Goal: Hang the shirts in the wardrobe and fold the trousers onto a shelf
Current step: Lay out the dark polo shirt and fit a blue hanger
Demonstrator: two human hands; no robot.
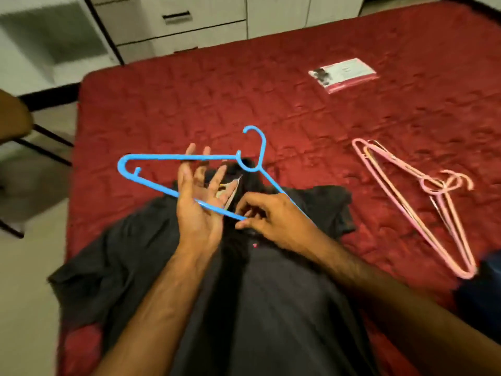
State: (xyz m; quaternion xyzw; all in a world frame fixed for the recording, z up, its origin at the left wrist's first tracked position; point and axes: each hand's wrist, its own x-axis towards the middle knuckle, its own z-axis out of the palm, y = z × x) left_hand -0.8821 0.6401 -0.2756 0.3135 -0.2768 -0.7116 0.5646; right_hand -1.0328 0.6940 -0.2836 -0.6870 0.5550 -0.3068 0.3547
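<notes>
Scene: dark grey shirt (271,294) spread flat on the red quilted bed (352,118), its collar toward the bed's middle and its hem running off the near edge.
Left hand: my left hand (199,202) is open with fingers spread, the bright blue plastic hanger (151,180) lying across the palm; I cannot tell how firmly it grips.
Right hand: my right hand (268,215) pinches the hanger's lower bar between thumb and fingertips, just above the shirt's collar.
Hanger: held in the air over the neck opening, hook pointing toward the far edge of the bed, not yet inside the shirt.
Spares: bundle of pale pink plastic hangers (417,196) lying near the bed's right edge, well apart from the shirt.
Other items: flat clear packet with a pink and white label (343,74) toward the far right corner; edge of a dark blue garment (482,289) at the near right edge, too cropped for me to say what it is.
Background: white cabinet with drawers (189,23) beyond the far edge.
Progress: I judge the job to be at an early stage. This shirt is being fitted to its hanger and nothing is hung in view.
Remaining: slipping the hanger into the shoulders, carrying the shirt to the wardrobe, then the trousers, of which I see none for certain.
</notes>
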